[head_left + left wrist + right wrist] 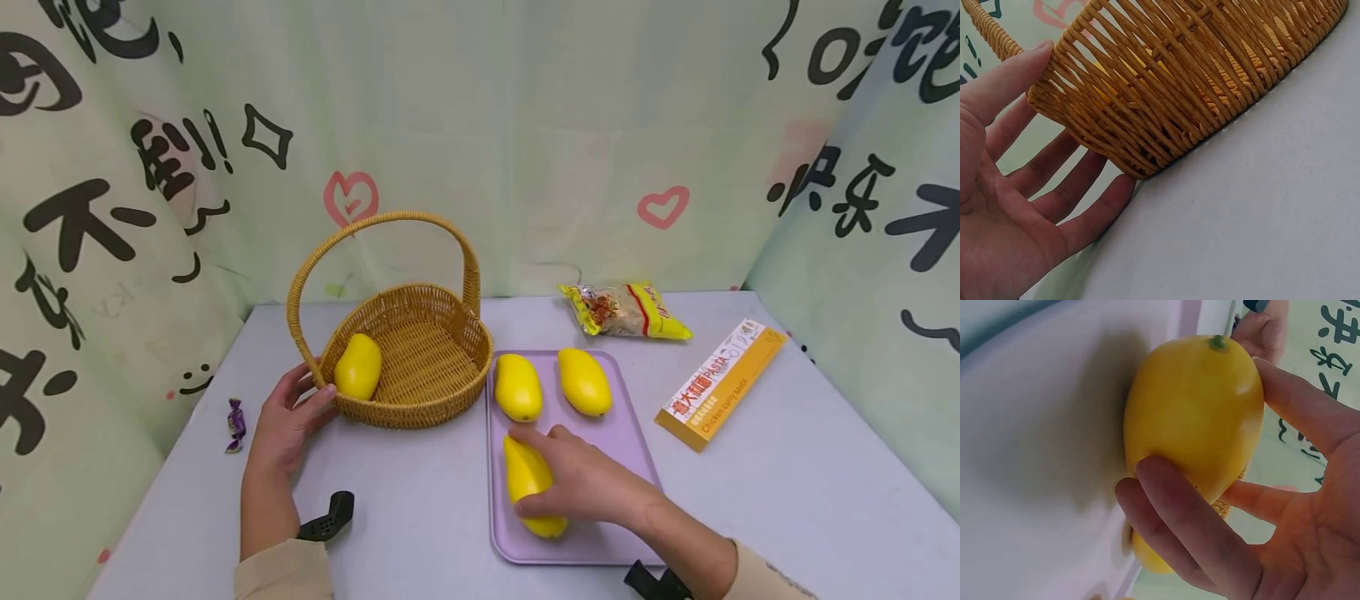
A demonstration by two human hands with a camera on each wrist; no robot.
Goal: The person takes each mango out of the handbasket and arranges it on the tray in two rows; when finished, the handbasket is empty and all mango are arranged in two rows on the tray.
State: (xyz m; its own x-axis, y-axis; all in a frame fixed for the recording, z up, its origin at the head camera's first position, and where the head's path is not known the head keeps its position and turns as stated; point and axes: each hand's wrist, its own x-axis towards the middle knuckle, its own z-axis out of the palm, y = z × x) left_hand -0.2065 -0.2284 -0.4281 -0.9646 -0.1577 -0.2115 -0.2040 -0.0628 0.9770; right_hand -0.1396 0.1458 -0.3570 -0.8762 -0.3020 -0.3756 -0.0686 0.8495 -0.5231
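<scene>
Fingers and thumb of the right hand (577, 479) stand around the nearest yellow fruit (527, 473), the gap between them only as wide as the fruit itself; the right wrist view shows its green stem end (1217, 342), with fingertips against its side; this fruit is at the near half of a lilac tray (615, 442), though whether it rests on the surface or is just off it I cannot tell; the left hand (292, 421) holds a wicker basket (427, 350) at its left side, the thumb over the rim beside the foot of the tall arched handle (405, 217), the other fingers spread along the outside of the wall; inside the basket, against its left wall, lies another yellow fruit (358, 368); two more, a far-left fruit (518, 388) and a far-right fruit (584, 382), lie side by side on the far half of the tray, just beside the basket; beyond the tray's far right corner lies a yellow snack packet (622, 310), and to the right an orange and white box (722, 383) lies at a slant; a purple wrapped candy (236, 425) lies left of the left hand; all of it is on a white table (412, 517), before a pale green curtain (450, 125) with black lettering and red hearts.
</scene>
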